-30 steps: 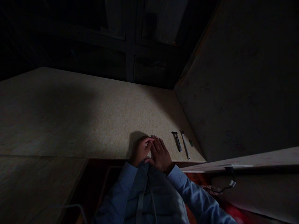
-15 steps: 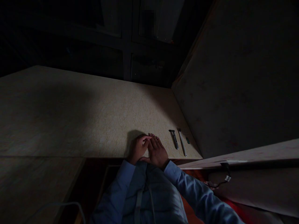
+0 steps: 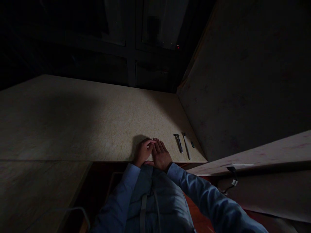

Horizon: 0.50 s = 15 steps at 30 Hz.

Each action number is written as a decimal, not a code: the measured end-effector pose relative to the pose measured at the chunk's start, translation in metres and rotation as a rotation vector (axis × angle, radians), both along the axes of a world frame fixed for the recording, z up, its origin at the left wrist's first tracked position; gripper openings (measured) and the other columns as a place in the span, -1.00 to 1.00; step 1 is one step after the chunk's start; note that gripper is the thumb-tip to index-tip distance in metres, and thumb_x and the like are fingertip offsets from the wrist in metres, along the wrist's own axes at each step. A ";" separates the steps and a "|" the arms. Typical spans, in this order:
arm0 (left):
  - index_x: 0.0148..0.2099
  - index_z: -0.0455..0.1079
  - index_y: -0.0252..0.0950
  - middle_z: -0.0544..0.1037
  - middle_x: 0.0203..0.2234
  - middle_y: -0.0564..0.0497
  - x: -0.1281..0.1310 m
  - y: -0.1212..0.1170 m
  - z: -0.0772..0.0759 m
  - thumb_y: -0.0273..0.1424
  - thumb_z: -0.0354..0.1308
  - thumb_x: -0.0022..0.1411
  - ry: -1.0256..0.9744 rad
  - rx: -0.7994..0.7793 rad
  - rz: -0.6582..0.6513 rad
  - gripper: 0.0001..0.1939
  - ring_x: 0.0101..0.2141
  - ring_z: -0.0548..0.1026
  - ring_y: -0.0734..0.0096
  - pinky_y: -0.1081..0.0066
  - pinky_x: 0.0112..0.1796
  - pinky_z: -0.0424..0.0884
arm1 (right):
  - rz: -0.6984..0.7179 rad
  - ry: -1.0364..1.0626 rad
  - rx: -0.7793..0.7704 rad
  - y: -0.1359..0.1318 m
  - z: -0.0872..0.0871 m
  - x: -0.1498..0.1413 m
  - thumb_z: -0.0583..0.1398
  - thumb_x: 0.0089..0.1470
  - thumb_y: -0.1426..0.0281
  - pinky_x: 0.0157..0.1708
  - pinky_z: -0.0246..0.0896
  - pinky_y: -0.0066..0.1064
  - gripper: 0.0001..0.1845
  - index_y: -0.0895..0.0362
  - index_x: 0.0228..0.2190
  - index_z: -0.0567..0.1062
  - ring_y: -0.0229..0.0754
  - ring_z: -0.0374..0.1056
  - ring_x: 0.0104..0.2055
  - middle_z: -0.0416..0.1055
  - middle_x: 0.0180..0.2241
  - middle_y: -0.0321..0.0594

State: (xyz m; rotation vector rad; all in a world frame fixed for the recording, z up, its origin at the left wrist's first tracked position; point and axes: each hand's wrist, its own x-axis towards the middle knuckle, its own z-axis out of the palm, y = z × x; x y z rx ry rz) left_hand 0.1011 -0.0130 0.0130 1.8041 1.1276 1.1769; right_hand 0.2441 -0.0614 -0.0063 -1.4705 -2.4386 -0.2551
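Observation:
At the front edge of the pale marbled counter (image 3: 109, 129), my two hands rest side by side. My right hand (image 3: 162, 158) lies flat, palm down, with its fingers stretched forward. Curled in from the left, my left hand (image 3: 143, 151) brings its thumb and forefinger together at the fingertips of the right. Whether anything small is between them is too dark to tell. To the right of my hands lie a dark-handled razor (image 3: 179, 144), a light toothbrush (image 3: 187, 147) with a dark head, and a small dark green piece (image 3: 192, 144) whose kind I cannot make out.
A patterned wall panel (image 3: 243, 87) rises along the counter's right side. Dark window frames (image 3: 131, 69) stand behind it. A black cable (image 3: 233, 181) hangs at the lower right, and a pale cord (image 3: 80, 209) loops at the lower left.
My hands keep nearly the same pose, touching each other. The view has shifted slightly, so the razor and toothbrush appear a little further left.

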 end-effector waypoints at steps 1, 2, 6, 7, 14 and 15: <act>-0.18 0.58 -0.21 0.69 -0.26 -0.03 0.000 0.000 0.000 -0.54 0.08 0.25 -0.001 -0.001 0.002 -0.74 -0.22 0.63 0.34 0.38 -0.15 0.55 | 0.002 0.000 0.002 0.000 0.000 0.000 0.14 0.21 -0.01 0.34 -0.03 0.10 -0.07 0.51 0.29 0.19 0.30 -0.02 0.42 0.11 0.33 0.40; -0.18 0.58 -0.21 0.69 -0.26 -0.03 0.000 0.001 -0.001 -0.54 0.08 0.24 -0.001 -0.001 0.003 -0.74 -0.23 0.63 0.34 0.37 -0.15 0.55 | 0.004 -0.001 0.005 0.000 0.000 0.000 0.14 0.21 -0.02 0.35 -0.03 0.10 -0.06 0.51 0.29 0.19 0.30 -0.02 0.42 0.11 0.33 0.40; -0.20 0.58 -0.23 0.68 -0.26 -0.04 0.001 0.001 0.000 -0.55 0.09 0.24 -0.005 -0.002 0.000 -0.75 -0.23 0.63 0.34 0.39 -0.18 0.56 | 0.007 -0.010 0.001 0.001 -0.001 0.001 0.13 0.19 -0.06 0.33 -0.02 0.11 -0.04 0.48 0.29 0.21 0.31 0.00 0.41 0.11 0.33 0.38; -0.20 0.58 -0.23 0.68 -0.26 -0.04 0.001 0.001 0.000 -0.56 0.09 0.24 -0.006 -0.003 0.001 -0.75 -0.23 0.63 0.34 0.39 -0.19 0.56 | 0.008 -0.009 -0.001 0.001 -0.001 0.001 0.14 0.18 -0.08 0.33 -0.02 0.11 -0.02 0.48 0.29 0.20 0.32 0.00 0.41 0.11 0.33 0.38; -0.20 0.58 -0.25 0.68 -0.23 -0.06 0.000 0.001 -0.001 -0.58 0.09 0.23 -0.010 -0.030 0.015 -0.75 -0.23 0.63 0.34 0.37 -0.16 0.55 | 0.008 0.024 -0.007 0.003 0.002 0.001 0.11 0.13 -0.20 0.36 -0.06 0.05 0.09 0.49 0.29 0.21 0.28 0.01 0.41 0.16 0.31 0.38; -0.21 0.58 -0.26 0.68 -0.23 -0.06 0.000 0.002 -0.001 -0.58 0.09 0.23 -0.012 -0.034 0.017 -0.76 -0.23 0.63 0.34 0.37 -0.16 0.55 | 0.012 0.030 -0.005 0.004 0.002 0.001 0.10 0.11 -0.22 0.36 -0.06 0.05 0.11 0.49 0.28 0.21 0.28 0.02 0.40 0.17 0.31 0.39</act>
